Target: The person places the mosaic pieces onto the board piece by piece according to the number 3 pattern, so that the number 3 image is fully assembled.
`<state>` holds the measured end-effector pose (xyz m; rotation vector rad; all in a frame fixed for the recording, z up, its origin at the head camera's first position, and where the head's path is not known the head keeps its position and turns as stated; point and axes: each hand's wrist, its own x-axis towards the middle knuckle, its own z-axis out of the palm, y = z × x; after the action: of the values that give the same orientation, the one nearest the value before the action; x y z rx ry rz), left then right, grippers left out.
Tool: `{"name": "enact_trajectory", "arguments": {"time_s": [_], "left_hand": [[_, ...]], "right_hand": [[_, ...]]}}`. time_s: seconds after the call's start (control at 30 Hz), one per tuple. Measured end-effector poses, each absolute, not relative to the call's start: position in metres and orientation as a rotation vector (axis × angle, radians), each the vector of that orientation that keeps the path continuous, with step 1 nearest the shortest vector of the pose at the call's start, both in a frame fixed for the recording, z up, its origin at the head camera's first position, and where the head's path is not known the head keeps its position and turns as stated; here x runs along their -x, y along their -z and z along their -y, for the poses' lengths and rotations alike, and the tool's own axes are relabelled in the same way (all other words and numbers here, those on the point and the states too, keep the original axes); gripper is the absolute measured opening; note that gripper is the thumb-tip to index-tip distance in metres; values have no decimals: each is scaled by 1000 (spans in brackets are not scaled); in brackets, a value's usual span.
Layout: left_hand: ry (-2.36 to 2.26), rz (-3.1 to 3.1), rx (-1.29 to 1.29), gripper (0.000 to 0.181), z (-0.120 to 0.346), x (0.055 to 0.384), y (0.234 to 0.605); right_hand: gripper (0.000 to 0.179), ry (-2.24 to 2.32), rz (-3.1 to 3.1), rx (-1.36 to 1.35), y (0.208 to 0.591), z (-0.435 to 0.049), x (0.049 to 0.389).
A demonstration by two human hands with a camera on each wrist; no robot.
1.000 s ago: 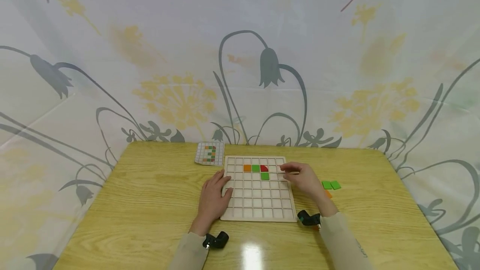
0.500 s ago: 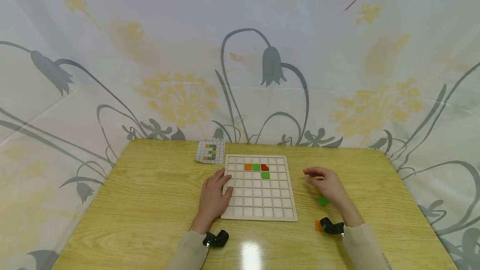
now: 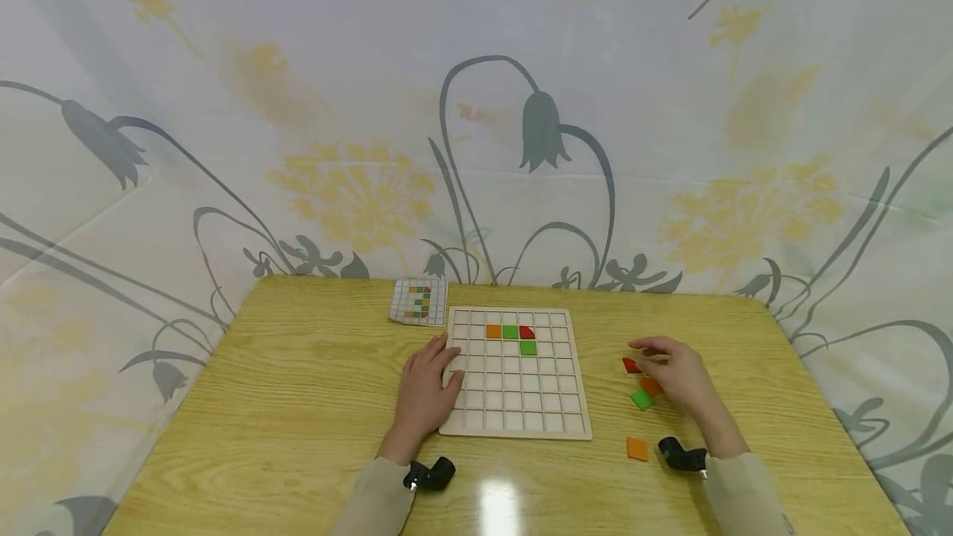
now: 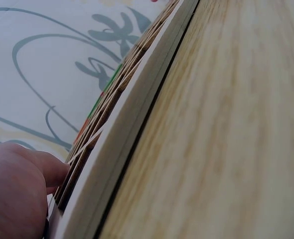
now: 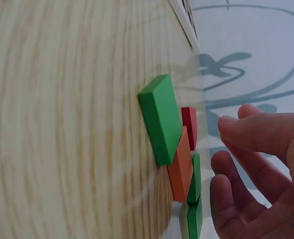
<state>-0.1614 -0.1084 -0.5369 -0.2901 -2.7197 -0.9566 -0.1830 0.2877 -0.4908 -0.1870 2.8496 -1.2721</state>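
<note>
My left hand (image 3: 426, 387) rests on the left edge of a wooden grid board (image 3: 514, 404), fingers spread over its rim. In the board sit an orange tile (image 3: 494, 332), a green tile (image 3: 510, 332), a red rounded tile (image 3: 527, 332), and another green tile (image 3: 529, 347) below the red one. My right hand (image 3: 679, 370) hovers over loose tiles, its fingers loosely bent and nothing between them. Around it lie a red tile (image 3: 629, 365), an orange tile (image 3: 651, 386) and a green tile (image 3: 642, 399). The right wrist view shows two more green tiles (image 5: 194, 219) beside the hand.
A paper pattern card (image 3: 402, 304) lies behind the board's left corner, printed with coloured squares. One orange tile (image 3: 636, 448) lies apart, nearer the front of the wooden table (image 3: 298, 404). A patterned curtain (image 3: 335, 106) hangs behind the table.
My right hand has moved from the board's right edge rightward to the loose tiles, uncovering the red, orange and green ones. The left hand stays on the board.
</note>
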Motion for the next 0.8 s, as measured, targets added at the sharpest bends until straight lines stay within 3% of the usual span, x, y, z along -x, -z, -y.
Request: {"name": "enact_trajectory", "arguments": {"time_s": [0.57, 0.8], "left_hand": [[943, 2714, 302, 33, 108, 162, 537], [950, 2713, 302, 34, 108, 161, 537]], "right_hand": [[25, 1127, -2958, 214, 493, -312, 170], [21, 1081, -2944, 359, 496, -315, 164]]}}
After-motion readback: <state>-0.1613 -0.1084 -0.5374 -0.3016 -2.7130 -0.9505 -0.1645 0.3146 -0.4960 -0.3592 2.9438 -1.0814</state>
